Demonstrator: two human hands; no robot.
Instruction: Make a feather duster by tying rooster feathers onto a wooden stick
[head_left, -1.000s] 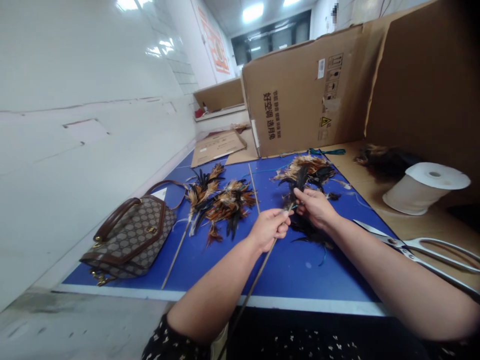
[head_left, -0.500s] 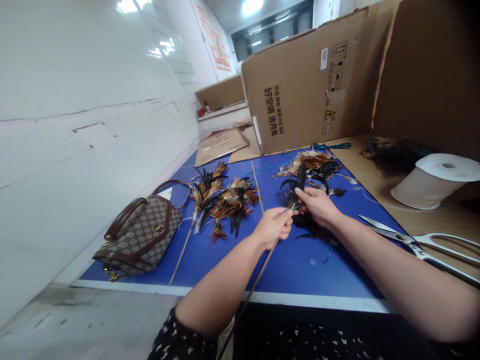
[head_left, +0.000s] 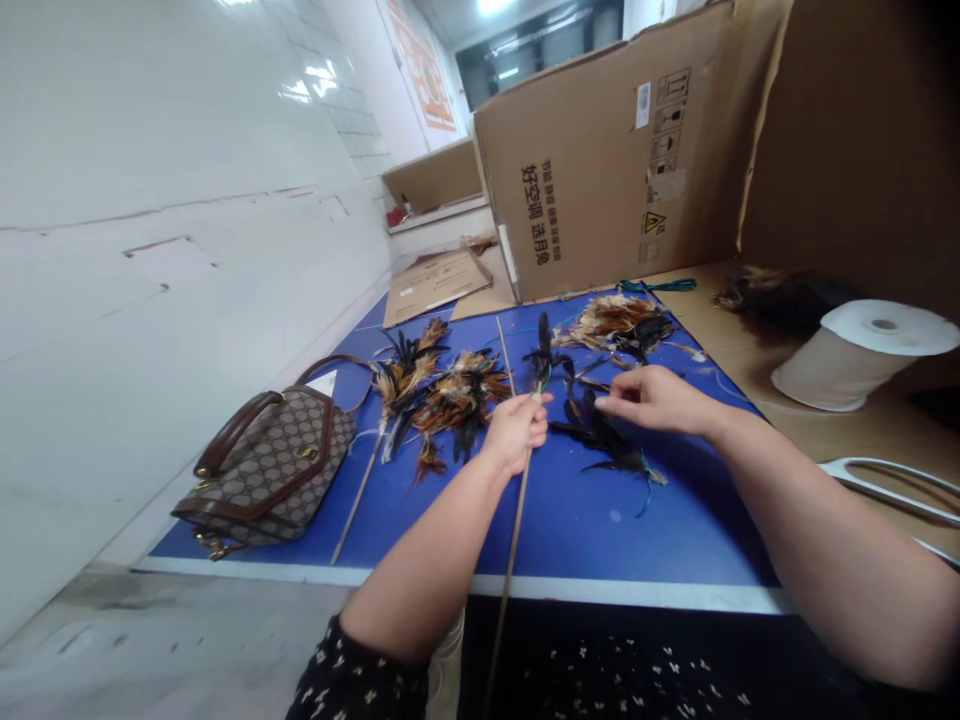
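Gripping a thin, straight tan rod [head_left: 514, 535] just below its small black feather tuft [head_left: 543, 368]: left hand [head_left: 517, 432]. Right hand [head_left: 654, 400] to the tuft's right, fingers curled narrow by loose, long black feathers [head_left: 604, 440]; can't tell if pinching any. Rod probably light, stiffish; hold under the tuft. Feathers likely soft, slippery, easily bent; take by quills. Beneath: flat blue tabletop [head_left: 570, 545].

Cool ceiling light [head_left: 495, 5] bright above and beyond cardboard box [head_left: 592, 180]; white glare on glossy wall [head_left: 180, 130] left of box. Brown panel [head_left: 855, 150] right of box dim, corner black. Edges stretched wide-angle; slight softness throughout (box lettering [head_left: 531, 205] legible, though).
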